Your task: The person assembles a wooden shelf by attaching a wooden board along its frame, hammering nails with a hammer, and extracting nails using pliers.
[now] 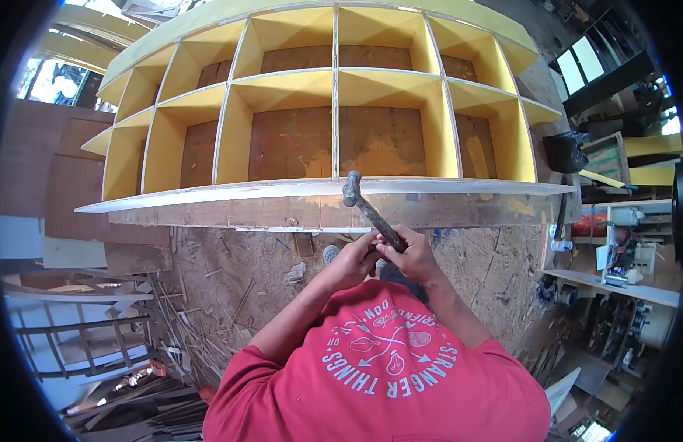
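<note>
Fingers: I see both sets curled tight around one hammer handle — the right hand (413,254) clenched on the grip, the left hand (354,259) pressed in beside it on the same end, knuckles touching.

Hold: two hands low on the handle, far from the head, which I judge gives reach and leverage; the forearms come up from the lower edge and meet in front of the chest.

Hammer (367,208): dark metal, slanting up and to the left from the fists; its head lies above and to the left of the fingers, well clear of them, right at the front edge of the shelf unit.

Head contact: it sits against the pale front board, just below the middle upright — whether it touches or hovers, I cannot tell.

Shelf unit (334,96): a yellow-painted grid of open compartments with bare brown backing, lying flat on its back, so I look straight down into the cells; I judge it is laid this way so the edges can be struck from above.

Front board (208,197): a long pale strip running left to right along the near side of the grid.

Floor (231,272): bare dirt and rough boarding strewn with wood scraps and offcuts, between the unit and the body.

Ladder (83,346): grey, lying off to the left.

Side shelves (621,250): cluttered, well apart on the right.

Shirt (385,376): red, with a pale printed emblem.
</note>
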A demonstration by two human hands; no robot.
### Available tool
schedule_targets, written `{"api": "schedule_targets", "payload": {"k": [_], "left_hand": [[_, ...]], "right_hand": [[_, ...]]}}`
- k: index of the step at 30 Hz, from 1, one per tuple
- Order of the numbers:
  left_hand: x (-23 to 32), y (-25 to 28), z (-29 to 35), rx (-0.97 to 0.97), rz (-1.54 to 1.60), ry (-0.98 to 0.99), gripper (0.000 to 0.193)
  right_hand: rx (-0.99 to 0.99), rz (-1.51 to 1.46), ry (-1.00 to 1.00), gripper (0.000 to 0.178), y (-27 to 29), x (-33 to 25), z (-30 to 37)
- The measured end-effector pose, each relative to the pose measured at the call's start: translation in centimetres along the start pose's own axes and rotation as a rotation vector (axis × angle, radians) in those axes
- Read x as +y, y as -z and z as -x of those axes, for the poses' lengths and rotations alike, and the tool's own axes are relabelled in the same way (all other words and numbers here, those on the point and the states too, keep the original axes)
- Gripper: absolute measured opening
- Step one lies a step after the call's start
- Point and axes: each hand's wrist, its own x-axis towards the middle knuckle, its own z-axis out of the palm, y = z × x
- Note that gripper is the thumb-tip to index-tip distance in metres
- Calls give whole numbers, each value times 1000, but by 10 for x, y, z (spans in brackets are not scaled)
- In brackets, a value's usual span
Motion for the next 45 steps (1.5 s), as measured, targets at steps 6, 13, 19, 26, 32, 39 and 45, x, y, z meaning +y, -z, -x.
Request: {"api": "schedule_targets", "payload": {"k": [6, 13, 19, 26, 32, 39, 45], "left_hand": [[5, -5, -9, 85, 356, 24, 35], [16, 15, -15, 109, 181, 58, 25], [-6, 80, -34, 48, 130, 229, 28], [-70, 152, -84, -51, 107, 267, 35], [-110, 138, -93, -164, 477, 296, 40], [-156, 152, -79, -75, 307, 291, 38], [-164, 169, -84, -88, 259, 293, 36]], "right_hand": [[-91, 52, 93, 19, 37, -28, -13], [-218, 62, 144, 25, 44, -33, -41], [73, 101, 97, 24, 19, -46, -52], [751, -496, -16, 42, -52, -55, -46], [1317, -712, -105, 32, -160, -60, -31], [1420, -1003, -423, 45, -245, -67, -15], [1300, -796, -596, 48, -271, -49, -5]]}}
